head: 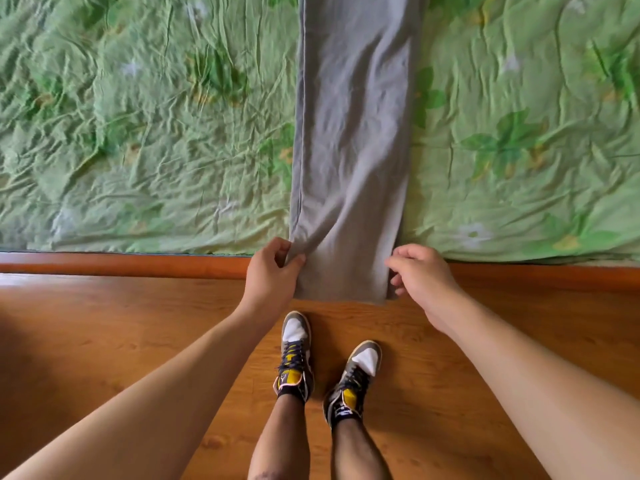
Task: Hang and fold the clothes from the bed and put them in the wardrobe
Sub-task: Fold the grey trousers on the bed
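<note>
trousers (pixel 349 150) lie lengthwise across the middle of the bed (pixel 138 133), hem hanging over the near edge. left hand (pixel 272 271) pinches the hem's left corner; right hand (pixel 420 275) curls its fingers round the right corner.

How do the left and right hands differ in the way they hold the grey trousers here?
The left hand pinches the grey trousers at their left edge, bunching the cloth into folds. The right hand curls its fingers round the right edge, where the cloth stays flat. The left hand's pinch sits above the hem, while the right hand's fingers reach nearly to the hem corner. Both hold the hem end, which hangs past the green bedspread.
</note>
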The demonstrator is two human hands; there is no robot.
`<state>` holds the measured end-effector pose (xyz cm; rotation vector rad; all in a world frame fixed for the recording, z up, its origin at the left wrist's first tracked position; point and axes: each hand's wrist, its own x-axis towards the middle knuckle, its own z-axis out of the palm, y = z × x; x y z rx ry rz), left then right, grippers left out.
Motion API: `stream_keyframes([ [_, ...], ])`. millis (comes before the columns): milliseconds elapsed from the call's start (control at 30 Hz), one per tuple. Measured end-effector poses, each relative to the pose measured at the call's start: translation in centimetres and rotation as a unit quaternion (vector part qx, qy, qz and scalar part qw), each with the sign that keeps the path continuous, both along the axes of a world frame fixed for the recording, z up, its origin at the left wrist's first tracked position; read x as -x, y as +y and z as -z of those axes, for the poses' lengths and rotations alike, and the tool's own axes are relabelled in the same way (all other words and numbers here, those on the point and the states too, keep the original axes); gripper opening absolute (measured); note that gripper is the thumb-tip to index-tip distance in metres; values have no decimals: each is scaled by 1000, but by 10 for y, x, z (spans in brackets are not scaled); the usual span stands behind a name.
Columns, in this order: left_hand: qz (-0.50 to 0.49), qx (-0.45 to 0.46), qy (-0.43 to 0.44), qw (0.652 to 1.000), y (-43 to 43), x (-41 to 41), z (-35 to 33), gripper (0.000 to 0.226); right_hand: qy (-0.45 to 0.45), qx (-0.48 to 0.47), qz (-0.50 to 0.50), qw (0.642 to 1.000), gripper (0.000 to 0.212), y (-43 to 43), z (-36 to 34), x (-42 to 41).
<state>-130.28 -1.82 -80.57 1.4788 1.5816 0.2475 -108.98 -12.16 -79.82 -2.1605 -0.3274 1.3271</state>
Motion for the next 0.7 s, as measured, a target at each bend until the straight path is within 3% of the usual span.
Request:
stream_keyframes([
  [133,22,62,11,998,-10,8,-5,12,-40,16,-71,997,29,4,-8,11],
  [267,-7,-34,-51,998,-9,13,-18,20,-132,-145,32,980,36,5,-18,20],
  [333,-6,-20,-33,999,-13,17,-20,15,-155,-156,45,975,39,0,-20,22],
  [467,3,56,63,996,-21,18,-10,7,-124,-38,-21,991,36,-3,-9,21],
  [567,-33,78,20,996,-18,11,-11,10,-81,-13,-37,996,15,6,-13,14],
  [700,-43,128,-30,990,-16,18,-22,20,-12,-27,-32,999,9,10,-17,5],
])
